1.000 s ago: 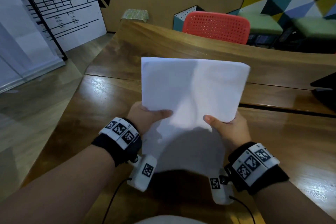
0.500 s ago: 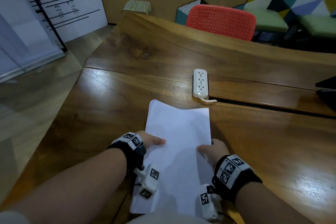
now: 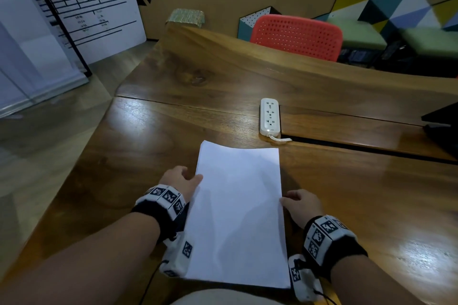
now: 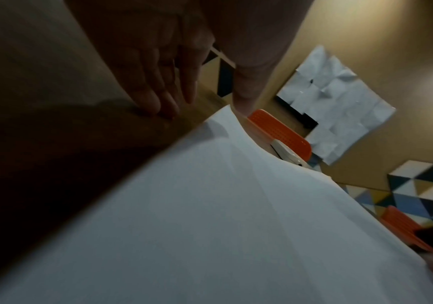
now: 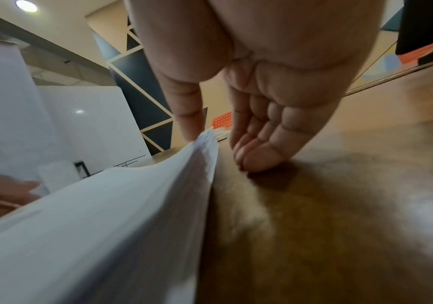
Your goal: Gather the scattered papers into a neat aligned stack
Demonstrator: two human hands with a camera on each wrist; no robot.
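Note:
A stack of white papers (image 3: 238, 218) lies flat on the wooden table (image 3: 148, 156), long side running away from me, its edges nearly flush. My left hand (image 3: 181, 181) sits at the stack's left edge; in the left wrist view its thumb tip meets the paper stack (image 4: 210, 226) while the left hand's (image 4: 174, 82) straight fingers rest on the wood. My right hand (image 3: 300, 205) flanks the right edge. In the right wrist view the right hand's (image 5: 236, 92) thumb touches the papers' (image 5: 93, 236) side and the fingertips rest on the table.
A white power strip (image 3: 269, 116) lies just beyond the stack, next to a slot in the table. A red perforated chair (image 3: 297, 34) stands behind the far edge. A dark object (image 3: 443, 126) sits at the right edge. A whiteboard (image 3: 81, 2) leans at the left.
The papers, held up off the table in both hands a second ago, now lie flat on it. Both thumbs have slid off the top sheet out to the side edges.

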